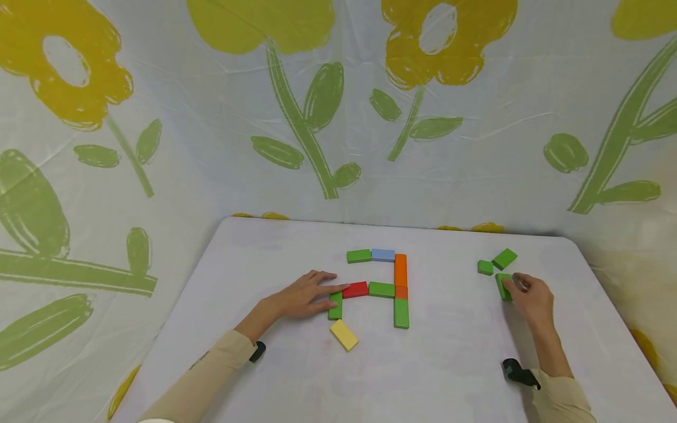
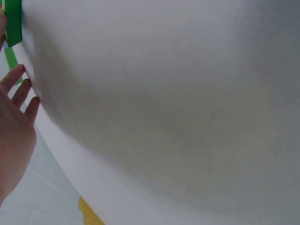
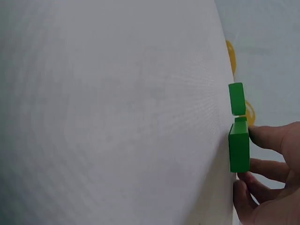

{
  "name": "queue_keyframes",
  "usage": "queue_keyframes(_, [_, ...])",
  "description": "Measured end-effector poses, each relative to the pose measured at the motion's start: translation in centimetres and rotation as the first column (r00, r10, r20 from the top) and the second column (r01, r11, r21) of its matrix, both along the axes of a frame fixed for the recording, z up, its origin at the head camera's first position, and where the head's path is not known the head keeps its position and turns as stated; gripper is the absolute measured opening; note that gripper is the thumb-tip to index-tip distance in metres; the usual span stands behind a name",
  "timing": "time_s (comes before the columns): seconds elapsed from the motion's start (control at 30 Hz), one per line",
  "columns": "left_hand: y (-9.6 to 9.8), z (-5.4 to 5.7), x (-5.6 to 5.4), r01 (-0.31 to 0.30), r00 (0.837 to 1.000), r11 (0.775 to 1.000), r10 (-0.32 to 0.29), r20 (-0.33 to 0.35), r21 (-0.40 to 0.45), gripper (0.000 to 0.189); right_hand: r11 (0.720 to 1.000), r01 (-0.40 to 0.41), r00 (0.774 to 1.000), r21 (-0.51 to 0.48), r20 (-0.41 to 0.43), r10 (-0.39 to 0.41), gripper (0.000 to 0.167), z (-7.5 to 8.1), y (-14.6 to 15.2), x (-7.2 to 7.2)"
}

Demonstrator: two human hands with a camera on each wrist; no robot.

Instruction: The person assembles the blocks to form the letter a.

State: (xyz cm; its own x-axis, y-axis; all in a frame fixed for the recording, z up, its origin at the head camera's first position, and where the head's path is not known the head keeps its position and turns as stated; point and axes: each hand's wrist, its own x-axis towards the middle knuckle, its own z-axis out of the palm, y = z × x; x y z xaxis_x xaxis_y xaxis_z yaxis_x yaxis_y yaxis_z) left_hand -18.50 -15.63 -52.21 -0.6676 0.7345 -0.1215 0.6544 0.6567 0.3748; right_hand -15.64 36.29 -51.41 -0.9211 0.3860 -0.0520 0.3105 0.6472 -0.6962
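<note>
My left hand (image 1: 304, 295) lies over the left end of a row of blocks, fingers extended. Its fingertips touch a red block (image 1: 355, 289) and the upright green block (image 1: 335, 306) below it. In the left wrist view, this hand (image 2: 16, 117) shows at the left edge, beside a green block (image 2: 14, 23). At the right of the table, my right hand (image 1: 533, 298) pinches a green block (image 1: 503, 288) with thumb and fingers. The right wrist view shows that green block (image 3: 239, 152) against the thumb and a fingertip, other fingers curled below.
A green block (image 1: 359, 256), blue block (image 1: 383, 255), orange block (image 1: 401, 270), middle green block (image 1: 382, 289) and lower green block (image 1: 401, 314) continue the arrangement. A yellow block (image 1: 344, 335) lies askew nearer me. Another green block (image 1: 505, 259) and a small green block (image 1: 485, 267) sit beyond my right hand.
</note>
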Motion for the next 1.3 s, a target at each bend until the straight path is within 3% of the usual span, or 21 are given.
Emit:
queue_keyframes(0.3, [0.1, 0.5, 0.1, -0.006, 1.000, 1.000, 0.006, 0.009, 0.004, 0.055, 0.997, -0.061, 0.997, 0.054, -0.044, 0.064, 0.047, -0.2, -0.2, 0.1])
queue_keyframes(0.53, [0.0, 0.7, 0.3, 0.007, 1.000, 1.000, -0.007, 0.004, 0.016, 0.054, 0.992, -0.111, 0.989, 0.058, -0.087, 0.116, 0.039, 0.3, -1.1, 1.0])
queue_keyframes(0.77, [-0.3, 0.3, 0.3, -0.006, 1.000, 1.000, 0.006, 0.014, -0.003, 0.055, 0.961, -0.252, 0.959, 0.116, -0.101, 0.264, 0.034, 1.6, -2.0, 2.0])
queue_keyframes(1.07, [-0.3, 0.3, 0.3, 0.010, 1.000, 1.000, -0.010, 0.001, 0.021, 0.055, 0.935, -0.331, 0.934, 0.126, -0.098, 0.344, 0.037, 2.2, -3.8, 2.3])
queue_keyframes(1.3, [-0.4, 0.2, 0.2, 0.015, 1.000, 1.000, -0.015, -0.008, 0.017, 0.055, 0.902, -0.422, 0.891, 0.093, -0.143, 0.431, 0.033, 2.9, -5.6, 2.4])
